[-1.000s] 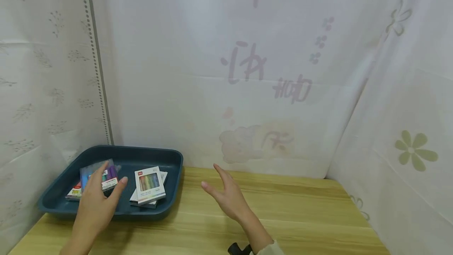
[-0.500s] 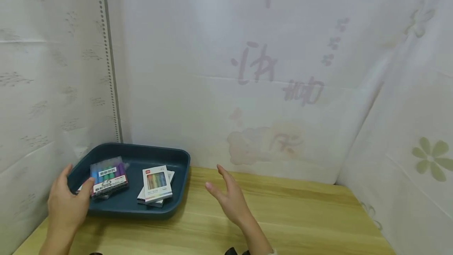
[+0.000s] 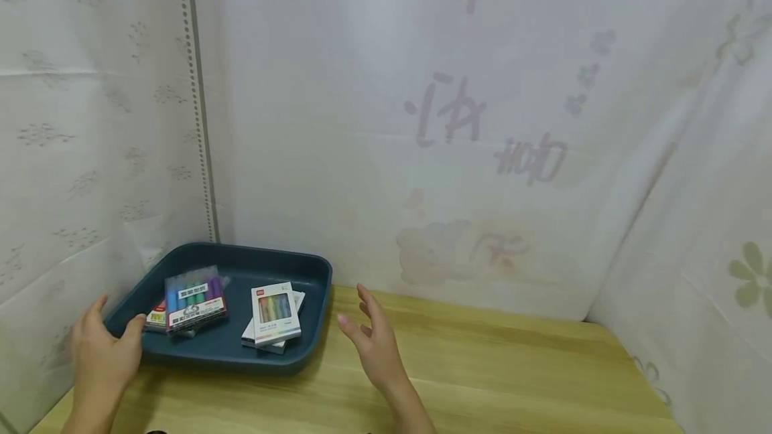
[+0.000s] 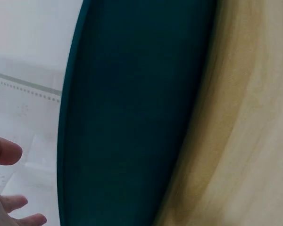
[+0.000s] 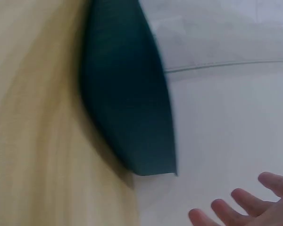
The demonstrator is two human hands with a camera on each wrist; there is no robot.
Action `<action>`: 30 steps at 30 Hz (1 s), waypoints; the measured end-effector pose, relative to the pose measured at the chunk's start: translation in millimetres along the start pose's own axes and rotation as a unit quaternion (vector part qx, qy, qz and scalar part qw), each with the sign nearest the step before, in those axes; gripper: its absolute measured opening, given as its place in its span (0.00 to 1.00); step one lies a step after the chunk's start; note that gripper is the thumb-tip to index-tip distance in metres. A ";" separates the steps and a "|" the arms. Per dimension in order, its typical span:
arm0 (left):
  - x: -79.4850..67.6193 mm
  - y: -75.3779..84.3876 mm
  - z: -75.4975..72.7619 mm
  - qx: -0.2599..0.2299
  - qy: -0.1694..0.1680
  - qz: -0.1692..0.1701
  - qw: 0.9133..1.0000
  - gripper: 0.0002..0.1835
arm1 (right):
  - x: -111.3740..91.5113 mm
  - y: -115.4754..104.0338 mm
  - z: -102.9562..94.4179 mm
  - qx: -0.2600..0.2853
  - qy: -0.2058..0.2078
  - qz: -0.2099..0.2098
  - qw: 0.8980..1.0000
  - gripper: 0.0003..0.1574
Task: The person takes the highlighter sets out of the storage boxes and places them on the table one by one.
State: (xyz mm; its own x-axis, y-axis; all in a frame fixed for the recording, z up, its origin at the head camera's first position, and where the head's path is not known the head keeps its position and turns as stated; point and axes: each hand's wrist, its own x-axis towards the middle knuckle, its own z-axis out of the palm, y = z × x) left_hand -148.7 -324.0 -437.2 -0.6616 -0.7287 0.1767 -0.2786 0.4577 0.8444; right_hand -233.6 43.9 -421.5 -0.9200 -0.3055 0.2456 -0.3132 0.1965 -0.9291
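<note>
A dark teal tray [image 3: 241,364] stands on the table's left side. In it, a clear pack of coloured markers [image 3: 196,300] lies over a red and yellow pack [image 3: 157,320]. To their right, a white windowed box [image 3: 275,313] with coloured sticks lies across another white box [image 3: 299,300]. My left hand [image 3: 105,357] is spread at the tray's left front corner, its thumb close to the rim; in the left wrist view its fingers [image 4: 9,202] show apart from the tray wall [image 4: 132,113]. Right of the tray, my right hand [image 3: 376,347] hovers with relaxed fingers, holding nothing.
The wood-grain table [image 3: 482,367] stretches to the right of the tray. White printed curtain [image 3: 338,153] hangs close behind the tray and along the left side, with another stretch on the right.
My left hand has moved from over the marker pack leftward to the tray's left front corner. My right hand has shifted slightly toward the tray. The head view has turned a little left.
</note>
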 end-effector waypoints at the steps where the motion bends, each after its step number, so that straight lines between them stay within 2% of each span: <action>1: 0.2 -0.8 0.8 -0.003 0.002 -0.005 1.000 0.42 | 0.0 1.1 2.8 -0.003 -0.002 0.002 1.000 0.42; 7: 1.0 -4.5 5.4 -0.014 0.015 -0.010 1.000 0.44 | -0.9 6.7 18.0 -0.014 -0.004 0.009 1.000 0.44; 12: 4.0 -10.5 6.2 0.008 -0.016 -0.049 0.999 0.45 | -3.2 13.1 32.9 -0.027 0.018 0.027 0.999 0.41; 16: 7.7 -15.4 6.5 0.017 -0.035 -0.067 0.997 0.45 | -5.5 16.6 41.6 -0.031 0.043 0.040 0.998 0.40; 23: 9.7 -21.5 6.9 0.033 -0.063 -0.071 0.995 0.44 | -5.8 23.5 54.5 -0.025 0.034 0.059 0.997 0.41; 30: 12.4 -28.1 9.1 0.025 -0.088 -0.073 0.993 0.40 | -8.8 34.7 65.0 -0.030 0.025 0.062 0.997 0.41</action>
State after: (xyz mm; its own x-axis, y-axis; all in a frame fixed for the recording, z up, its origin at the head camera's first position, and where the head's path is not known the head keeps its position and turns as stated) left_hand -155.4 -341.3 -463.3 -0.7219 -0.6908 -0.0395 -0.4108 0.3821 0.8278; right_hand -221.1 -7.1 -473.9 -0.9630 -0.2278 0.1441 -0.2077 0.2861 -0.9354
